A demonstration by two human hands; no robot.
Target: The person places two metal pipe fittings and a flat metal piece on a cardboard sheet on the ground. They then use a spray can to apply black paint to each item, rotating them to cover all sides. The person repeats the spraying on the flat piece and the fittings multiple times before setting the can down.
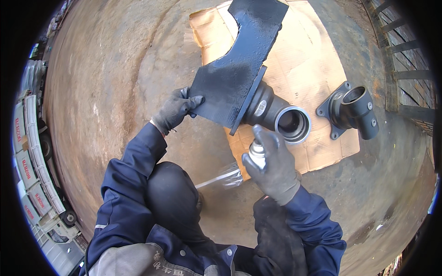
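My left hand (pixel 175 110), in a dark grey glove, pinches the lower left corner of a curved black metal plate (pixel 230 76), with the thumb on its upper face. A dark pipe fitting (pixel 266 106) with a flange lies against the plate's right side. Its round open mouth has a bright rim and a small pale label sits on its neck. Just below that mouth, my gloved right hand (pixel 278 172) is closed around a spray can (pixel 258 154), a finger over its top. Most of the can is hidden by the glove.
Flattened cardboard (pixel 317 60) lies under the plate. A second dark flanged fitting (pixel 357 110) rests at its right edge. Clear plastic wrap (pixel 232 177) lies near my knees. A metal rack (pixel 410 73) stands at far right, a parked truck (pixel 39 170) at far left.
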